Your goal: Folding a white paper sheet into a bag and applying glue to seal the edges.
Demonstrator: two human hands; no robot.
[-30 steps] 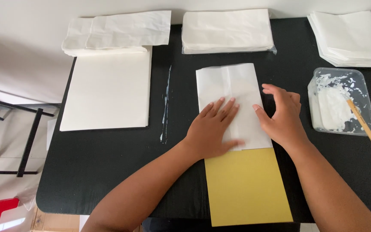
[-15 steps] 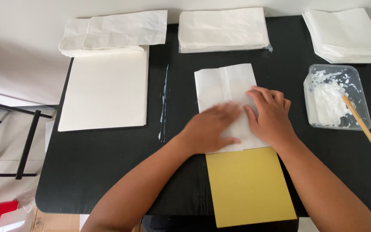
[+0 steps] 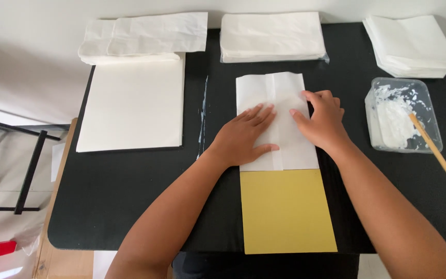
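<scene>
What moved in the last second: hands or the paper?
The right hand slid left onto the folded white paper, then back to its right edge. The left hand stayed pressed flat on it. The paper, yellow sheet and glue tub kept their places.

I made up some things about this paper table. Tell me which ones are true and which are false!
1. Both hands press flat on the white folded paper. True: left hand, right hand.
2. The yellow sheet lies on top of the white paper. False: the white paper overlaps its far end.
3. The tub holds white paste. True.
4. The stick is in the right hand. False: it leans in the tub, untouched.
5. The table is red. False: it is black.
</scene>
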